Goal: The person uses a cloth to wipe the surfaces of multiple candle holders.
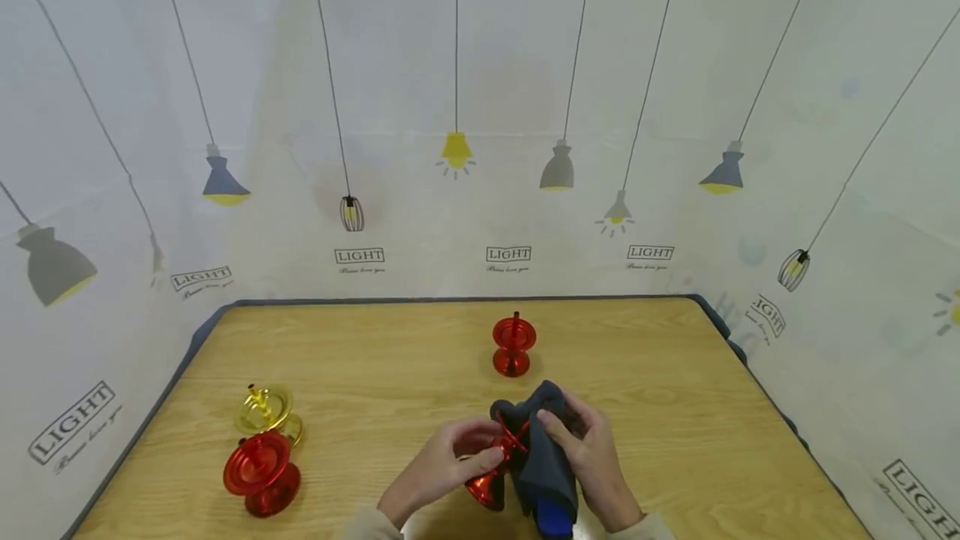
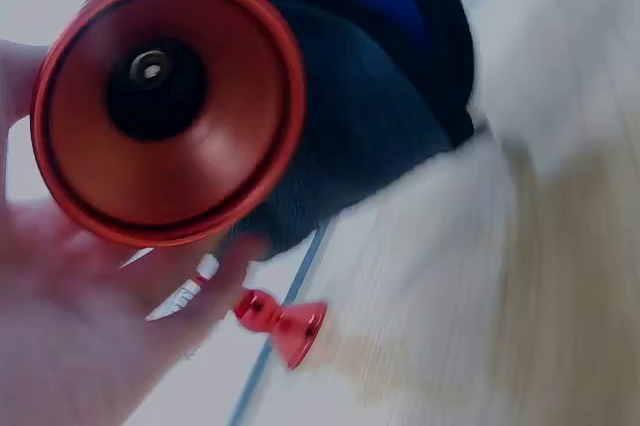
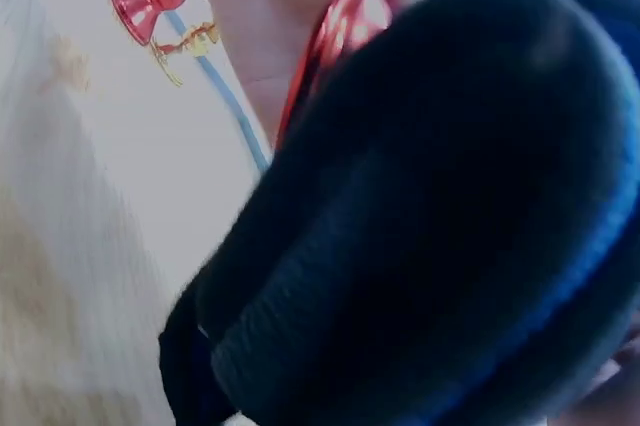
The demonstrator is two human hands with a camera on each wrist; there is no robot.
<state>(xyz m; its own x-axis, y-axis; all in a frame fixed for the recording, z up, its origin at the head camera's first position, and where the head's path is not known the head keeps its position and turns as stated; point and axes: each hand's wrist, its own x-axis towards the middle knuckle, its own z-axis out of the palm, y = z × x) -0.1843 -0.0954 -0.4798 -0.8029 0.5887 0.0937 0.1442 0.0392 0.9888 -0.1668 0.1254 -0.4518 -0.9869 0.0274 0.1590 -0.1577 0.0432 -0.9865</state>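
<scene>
Our left hand [image 1: 453, 461] grips a red candlestick [image 1: 490, 487] over the table [image 1: 360, 357], long axis slanting, base [image 2: 240, 121] down toward us; our right hand [image 1: 594, 457] pinches dark-blue cloth [image 1: 547, 473] against its upper end. Another red candlestick [image 1: 513, 357] stands beyond; leftward, a third [image 1: 262, 473] partly hides a gold one [image 1: 268, 413]. The wall sheet [image 1: 420, 223] reads "LIGHT".

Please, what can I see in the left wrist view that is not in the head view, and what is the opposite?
Only the left wrist view: the inside of the hollow bottom of the held red candle holder, with a small shiny metal part in its dark hole.

Only the head view: the gold candle holder and the yellow lamp printed on the wall covering.

Both: the left hand holding that red candle holder, the dark cloth, and another red candle holder standing apart.
</scene>
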